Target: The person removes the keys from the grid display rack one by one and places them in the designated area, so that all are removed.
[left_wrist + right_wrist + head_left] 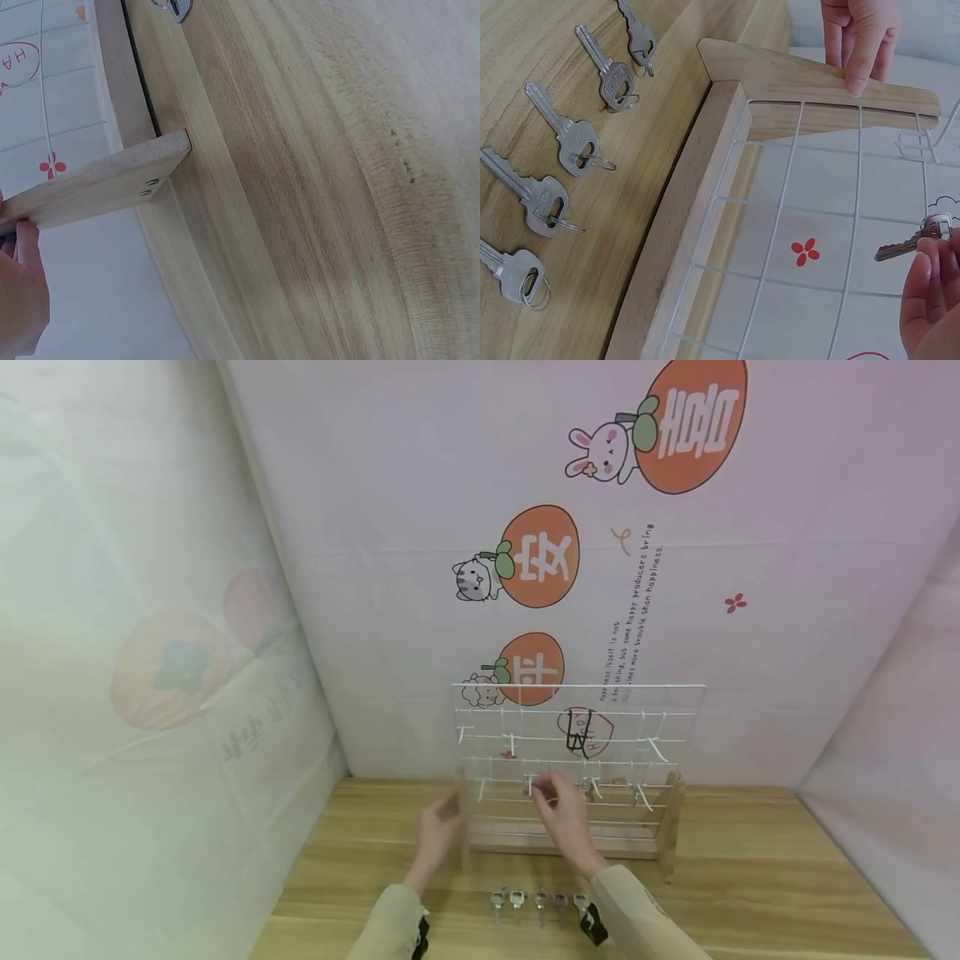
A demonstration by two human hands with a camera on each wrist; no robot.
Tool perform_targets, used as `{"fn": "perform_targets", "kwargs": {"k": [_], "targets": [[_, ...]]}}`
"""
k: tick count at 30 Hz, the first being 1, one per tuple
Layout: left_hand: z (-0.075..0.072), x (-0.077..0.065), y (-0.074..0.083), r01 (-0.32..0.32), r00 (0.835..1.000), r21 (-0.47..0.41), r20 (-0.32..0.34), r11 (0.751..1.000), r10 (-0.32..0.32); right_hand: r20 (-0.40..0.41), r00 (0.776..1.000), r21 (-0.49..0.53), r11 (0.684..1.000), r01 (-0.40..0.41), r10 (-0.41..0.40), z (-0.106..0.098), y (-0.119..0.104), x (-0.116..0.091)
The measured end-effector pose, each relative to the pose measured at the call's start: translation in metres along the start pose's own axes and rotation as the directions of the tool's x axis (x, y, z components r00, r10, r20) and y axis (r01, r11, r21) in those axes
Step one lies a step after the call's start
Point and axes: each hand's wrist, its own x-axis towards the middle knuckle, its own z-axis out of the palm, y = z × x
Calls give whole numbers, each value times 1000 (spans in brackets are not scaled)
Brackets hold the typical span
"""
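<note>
My right hand [566, 818] pinches a silver key [900, 249] by its head, in front of the white wire rack [855, 196], close to one of its hooks. The blade of that key points away from the fingers. At the rack's left end, my left hand [437, 833] grips the wooden side support [802, 75], thumb on one face and fingers on the other. Small metal pieces hang at hooks farther right, such as a key [589, 789], too small to make out well. Several keys with rings, among them one key [577, 146], lie in a row on the table before the rack.
The rack stands on a wooden base [562, 850] with a right side support [670, 827]. Empty white hooks [657, 749] stick out of its upper part. A black wire piece [577, 735] is on the grid. Printed cloth [390, 610] walls the wood-grain table [735, 860].
</note>
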Motion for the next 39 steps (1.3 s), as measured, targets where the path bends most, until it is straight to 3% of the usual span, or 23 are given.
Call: {"fn": "perform_targets", "kwargs": {"k": [12,21,28,34,39], "targets": [[1,-1,0,-1,1000,17,5,1000,1,8,1000,-7,1000,2,-2,0,-1,1],[-1,-3,-2,-144,989,-30,5,989,145,13,999,18,999,36,-36,-3,1,-2],[-2,-3,3,-27,998,-68,53,997,30,25,998,45,997,60,-61,-7,-1,-5],[-2,-3,5,2,999,-63,49,998,1,67,997,82,996,18,-23,-13,-6,-9],[-2,-4,7,7,999,-45,41,999,-5,67,996,62,997,53,-57,-16,-7,-12]]}}
